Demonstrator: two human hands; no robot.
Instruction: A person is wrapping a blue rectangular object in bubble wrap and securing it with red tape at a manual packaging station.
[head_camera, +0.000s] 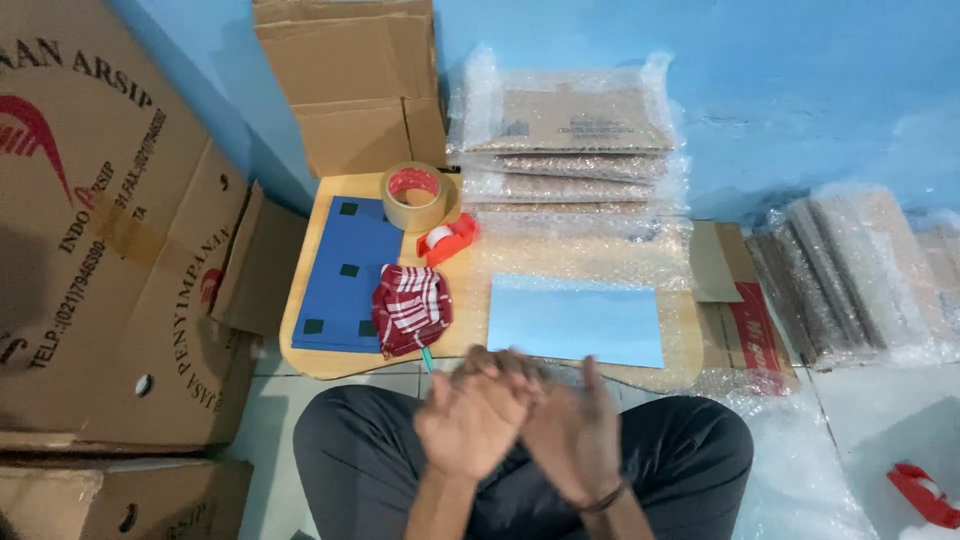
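My left hand (472, 412) and my right hand (572, 428) are raised together over my lap, palms touching and fingers blurred; neither holds anything. Just beyond them a light blue sheet (576, 324) lies on bubble wrap (580, 258) spread over a low wooden table (310, 362). A red-and-white checked cloth (410, 306) sits left of the sheet, with a green stick poking out under it. Dark blue sheets (346, 274) with small dark squares lie at the table's left.
A roll of brown tape (415, 196) and a red tape dispenser (446, 238) stand at the back. Bubble-wrapped flat packs (570, 140) lean on the blue wall; more (850, 272) lie right. Cardboard boxes (110, 230) stand left. Another red dispenser (926, 494) lies on the floor.
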